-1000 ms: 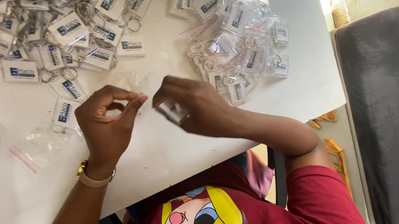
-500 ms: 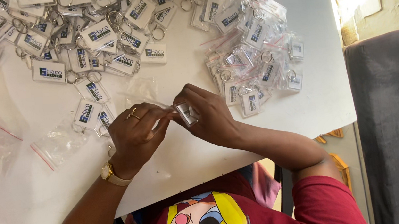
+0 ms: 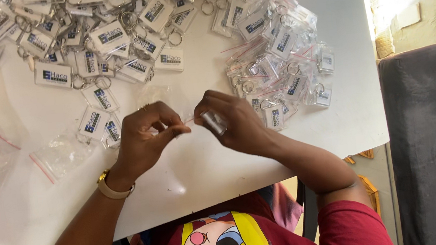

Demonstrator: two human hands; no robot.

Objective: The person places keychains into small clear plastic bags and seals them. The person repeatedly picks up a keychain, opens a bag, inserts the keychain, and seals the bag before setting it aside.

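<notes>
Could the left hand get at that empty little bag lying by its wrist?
Probably yes. The empty bag lies on bare table just beside the left hand, nothing between them. But that hand and the right hand are pinching a small clear bag.

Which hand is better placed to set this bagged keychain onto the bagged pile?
Right. The right hand holds the bagged keychain, with the bagged pile just beyond it. The left hand only pinches its edge, farther away.

L hand (image 3: 145, 137) & R hand (image 3: 231, 121) meet mid-scene, fingertips pinched shut, nearly touching; forearms angle in from near edge.
</notes>
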